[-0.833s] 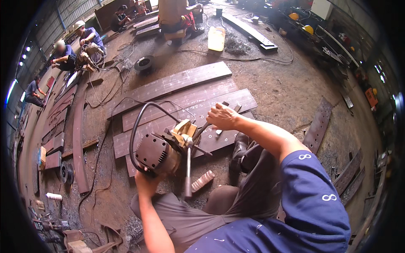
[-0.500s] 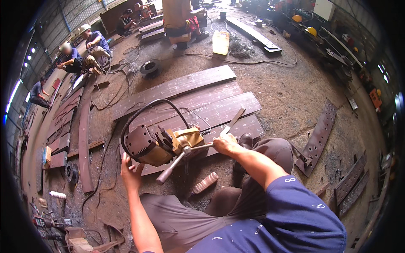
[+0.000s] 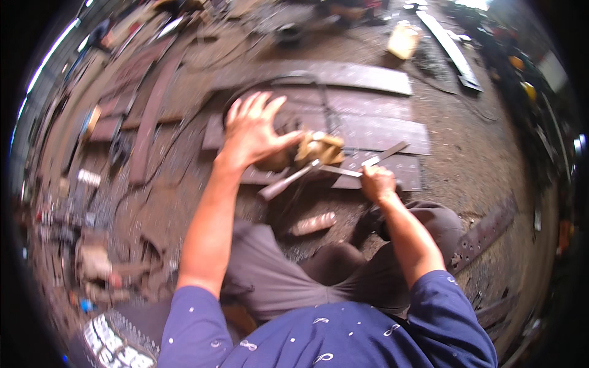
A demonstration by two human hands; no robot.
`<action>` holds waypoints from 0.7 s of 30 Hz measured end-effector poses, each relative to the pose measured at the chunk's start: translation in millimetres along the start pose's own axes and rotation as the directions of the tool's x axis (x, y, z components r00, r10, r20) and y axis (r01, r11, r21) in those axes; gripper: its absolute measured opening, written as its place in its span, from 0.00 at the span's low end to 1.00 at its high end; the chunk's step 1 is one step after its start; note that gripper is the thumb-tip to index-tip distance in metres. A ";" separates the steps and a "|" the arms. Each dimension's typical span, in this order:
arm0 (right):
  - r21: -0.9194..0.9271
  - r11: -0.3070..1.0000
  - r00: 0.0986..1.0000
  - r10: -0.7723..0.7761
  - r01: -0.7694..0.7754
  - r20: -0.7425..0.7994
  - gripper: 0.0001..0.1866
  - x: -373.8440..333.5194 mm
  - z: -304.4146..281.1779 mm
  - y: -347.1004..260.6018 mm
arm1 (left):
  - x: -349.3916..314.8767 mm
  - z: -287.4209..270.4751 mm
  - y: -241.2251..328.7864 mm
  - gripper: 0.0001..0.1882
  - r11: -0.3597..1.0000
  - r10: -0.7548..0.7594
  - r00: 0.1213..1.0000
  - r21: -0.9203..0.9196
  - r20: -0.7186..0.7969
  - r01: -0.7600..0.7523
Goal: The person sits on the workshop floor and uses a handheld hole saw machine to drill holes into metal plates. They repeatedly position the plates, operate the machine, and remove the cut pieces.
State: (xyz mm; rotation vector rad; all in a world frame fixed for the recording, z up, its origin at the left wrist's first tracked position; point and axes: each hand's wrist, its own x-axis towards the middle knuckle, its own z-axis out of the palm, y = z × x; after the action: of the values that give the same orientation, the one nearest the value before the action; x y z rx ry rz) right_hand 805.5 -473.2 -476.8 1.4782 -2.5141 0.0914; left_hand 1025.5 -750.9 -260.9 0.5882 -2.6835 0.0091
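Observation:
A magnetic drill [image 3: 320, 147] with a yellowish body stands on the dark steel plates [image 3: 374, 126]. My left hand [image 3: 254, 132] is spread over its motor end and covers much of it; whether the palm touches is hard to tell. My right hand [image 3: 377, 181] is closed round the outer end of one spoke of the drill's feed handle [image 3: 340, 171]. A second spoke, with a thick grip [image 3: 273, 190], points toward me. A flat metal strip [image 3: 389, 152] reaches out beyond my right hand over the plates; its near end is hidden.
A ribbed plastic bottle [image 3: 314, 224] lies between the drill and my legs. A drilled steel bar [image 3: 485, 236] is at my right. A yellow jerrycan [image 3: 404, 40] stands at the far side, and long steel pieces [image 3: 150, 122] lie to the left. Cables cross the floor.
My left hand has risen from beside the drill's near-left side to over its motor. My right hand keeps its grip. The view has swung, blurring the picture and shifting the scene rightward and upward.

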 end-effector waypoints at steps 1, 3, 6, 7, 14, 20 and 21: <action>-0.075 0.996 0.998 0.045 -0.042 0.034 0.10 7.4 -1.4 -1.0 | -2.1 -5.0 2.0 0.50 1.000 -0.022 0.999 0.012 0.025 0.022; -0.155 0.987 0.998 0.048 -0.041 0.046 0.12 26.4 4.7 12.7 | -12.7 -10.4 7.3 0.53 0.996 -0.060 0.996 0.073 0.060 0.056; -0.198 0.979 0.987 0.080 -0.051 0.141 0.12 70.3 -0.4 15.9 | -43.0 -22.7 18.1 0.52 0.983 -0.162 0.986 0.093 0.025 0.159; -0.181 0.983 0.987 0.019 0.010 0.158 0.14 85.2 -3.9 15.7 | -50.5 -23.9 24.9 0.51 0.974 -0.216 0.976 0.080 0.019 0.213; -0.115 0.986 0.984 -0.104 0.121 0.144 0.19 145.3 15.1 10.7 | -60.9 -13.4 39.1 0.44 0.928 -0.374 0.907 -0.073 -0.195 0.366; -0.239 0.971 0.994 0.012 0.016 0.113 0.14 99.0 39.6 -4.0 | -34.0 -24.1 -33.6 0.51 0.980 -0.184 0.982 -0.064 0.050 0.186; -0.208 0.978 0.998 0.001 0.012 0.065 0.12 77.0 50.4 -12.7 | -33.0 -14.8 -56.3 0.51 0.990 -0.128 0.992 -0.059 0.017 0.129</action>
State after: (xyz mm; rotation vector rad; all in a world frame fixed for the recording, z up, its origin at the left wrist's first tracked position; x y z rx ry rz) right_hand 772.4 -553.6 -509.5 1.4250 -2.4801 -0.2189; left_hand 1081.3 -787.7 -263.9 0.7433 -2.6426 -0.1102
